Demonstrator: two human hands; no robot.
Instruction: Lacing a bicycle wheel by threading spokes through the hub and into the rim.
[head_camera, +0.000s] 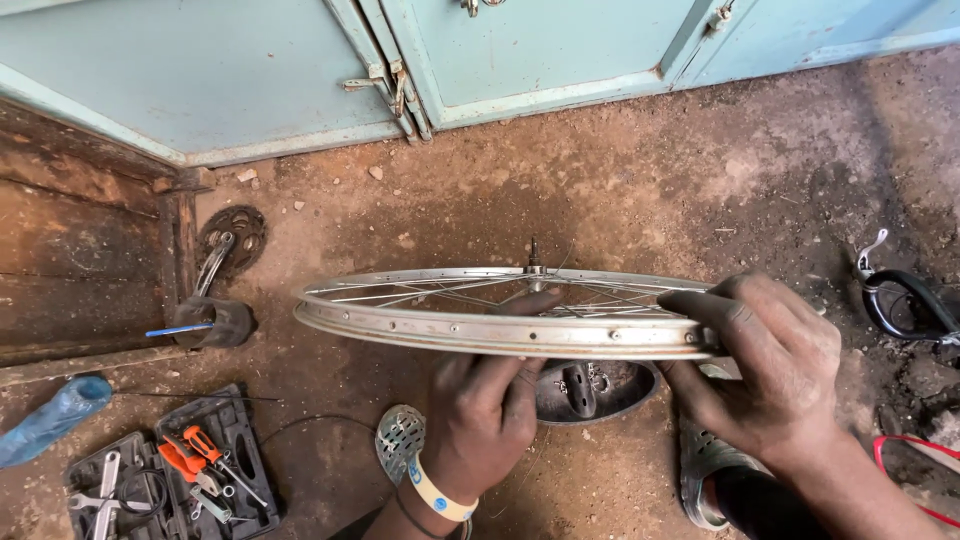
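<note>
Silver bike wheel rim (500, 335) held flat above dirt floor (620, 190). R hand (770, 370) clamped on rim's right edge; L hand (485, 405) cupped under spokes, gripping from below. Toolbox (170, 475) lies at floor's bottom-left corner.

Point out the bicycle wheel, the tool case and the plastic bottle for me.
Bicycle wheel (480, 335), head view, on the near side of its metal rim.
Tool case (240, 430), head view, on the dark right half of the open case.
Plastic bottle (55, 415), head view, on the middle of its blue body.
</note>
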